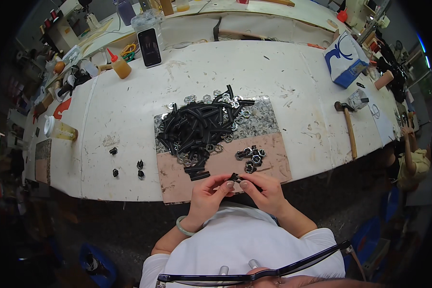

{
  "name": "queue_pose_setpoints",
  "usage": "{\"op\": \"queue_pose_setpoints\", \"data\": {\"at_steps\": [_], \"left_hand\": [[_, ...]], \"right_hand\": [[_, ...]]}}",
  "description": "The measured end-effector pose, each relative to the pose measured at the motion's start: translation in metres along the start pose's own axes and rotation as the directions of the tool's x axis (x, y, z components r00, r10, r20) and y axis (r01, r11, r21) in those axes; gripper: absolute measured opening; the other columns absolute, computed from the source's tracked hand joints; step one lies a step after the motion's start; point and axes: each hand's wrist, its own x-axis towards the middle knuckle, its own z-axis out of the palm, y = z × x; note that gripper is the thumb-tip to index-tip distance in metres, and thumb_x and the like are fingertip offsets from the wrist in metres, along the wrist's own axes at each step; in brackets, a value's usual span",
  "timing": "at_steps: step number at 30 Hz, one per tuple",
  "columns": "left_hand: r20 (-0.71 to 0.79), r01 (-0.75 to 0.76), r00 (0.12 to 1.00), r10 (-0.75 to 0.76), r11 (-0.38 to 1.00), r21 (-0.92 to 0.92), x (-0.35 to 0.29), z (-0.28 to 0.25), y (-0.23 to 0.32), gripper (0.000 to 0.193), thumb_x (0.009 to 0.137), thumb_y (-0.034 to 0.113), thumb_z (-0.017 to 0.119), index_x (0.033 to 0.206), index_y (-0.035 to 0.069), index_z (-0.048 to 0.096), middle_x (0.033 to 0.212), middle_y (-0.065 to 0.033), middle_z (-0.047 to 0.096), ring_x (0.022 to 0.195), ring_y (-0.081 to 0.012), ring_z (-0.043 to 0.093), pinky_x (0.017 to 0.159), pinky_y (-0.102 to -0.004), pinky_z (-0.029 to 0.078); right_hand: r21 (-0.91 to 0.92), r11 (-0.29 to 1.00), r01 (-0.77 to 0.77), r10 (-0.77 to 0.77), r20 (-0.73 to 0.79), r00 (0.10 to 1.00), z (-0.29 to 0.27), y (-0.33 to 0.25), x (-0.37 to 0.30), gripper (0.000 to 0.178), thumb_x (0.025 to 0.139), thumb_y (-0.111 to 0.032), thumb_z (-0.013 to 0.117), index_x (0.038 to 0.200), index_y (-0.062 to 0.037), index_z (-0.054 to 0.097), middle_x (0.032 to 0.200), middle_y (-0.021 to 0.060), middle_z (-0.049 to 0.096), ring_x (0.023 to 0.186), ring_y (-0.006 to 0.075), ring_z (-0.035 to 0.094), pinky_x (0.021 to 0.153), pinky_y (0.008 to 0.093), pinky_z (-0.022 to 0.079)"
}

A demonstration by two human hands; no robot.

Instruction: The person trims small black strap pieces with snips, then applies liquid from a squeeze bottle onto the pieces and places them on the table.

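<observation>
Pinching a black piece [234, 177] between left hand [206, 196] and right hand [266, 193], fingertips narrow on it, looks like a shaping step; the next move likely calls for steady thumb pressure. Strips [197, 122] lie heaped beyond the fingers, ringed pieces [256, 158] nearer the right ones.

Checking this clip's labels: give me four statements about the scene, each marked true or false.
1. The left hand and right hand hold one small black piece. True.
2. The hammer lies left of the black strips. False: the hammer lies right of the black strips.
3. A red-tipped squeeze bottle stands left of the smartphone. True.
4. A bangle circles the right wrist. False: the pale bangle is on the left wrist.
</observation>
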Motion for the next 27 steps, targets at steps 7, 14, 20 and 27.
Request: {"op": "queue_pose_setpoints", "data": {"at_steps": [7,14,20,27], "left_hand": [[0.025,-0.043,0.999,0.042,0.998,0.050,-0.002,0.002,-0.001,0.024,0.085,0.007,0.056,0.107,-0.003,0.055,0.089,-0.0070,0.062,0.076,-0.0105,0.060,0.068,-0.0207,0.051],[0.030,-0.039,0.999,0.037,0.996,0.075,-0.004,0.003,0.001,0.023,0.085,0.007,0.056,0.106,-0.003,0.056,0.088,-0.0066,0.061,0.075,-0.0100,0.060,0.067,-0.0205,0.050],[0.039,0.030,0.999,-0.032,0.999,0.030,-0.004,0.003,0.004,0.021,0.085,0.007,0.056,0.104,-0.003,0.057,0.088,-0.0066,0.061,0.074,-0.0098,0.060,0.067,-0.0206,0.051],[0.036,-0.013,0.999,0.011,0.999,0.044,-0.006,0.005,0.005,0.019,0.084,0.005,0.056,0.102,-0.003,0.058,0.088,-0.0069,0.061,0.073,-0.0092,0.059,0.064,-0.0198,0.050]], "right_hand": [[0.076,0.996,-0.056,0.055,0.020,0.998,0.001,0.002,-0.002,0.019,0.082,-0.012,0.060,0.094,0.0018,0.061,0.072,0.0098,0.059,0.060,0.0167,0.054,0.053,0.0262,0.042],[0.143,0.983,-0.114,0.114,0.008,0.993,0.003,0.003,-0.004,0.018,0.082,-0.012,0.060,0.092,0.0018,0.062,0.073,0.0082,0.061,0.061,0.0123,0.055,0.054,0.0235,0.043],[0.475,0.815,-0.332,0.320,0.108,0.941,-0.003,0.019,-0.012,0.020,0.086,-0.016,0.058,0.094,0.0016,0.062,0.076,0.0022,0.060,0.067,0.0058,0.053,0.057,0.0202,0.043],[0.653,0.617,-0.439,0.387,0.235,0.892,-0.003,0.013,-0.007,0.022,0.083,-0.009,0.061,0.101,0.0030,0.055,0.087,0.0036,0.060,0.077,0.0074,0.056,0.068,0.0194,0.047]]}}
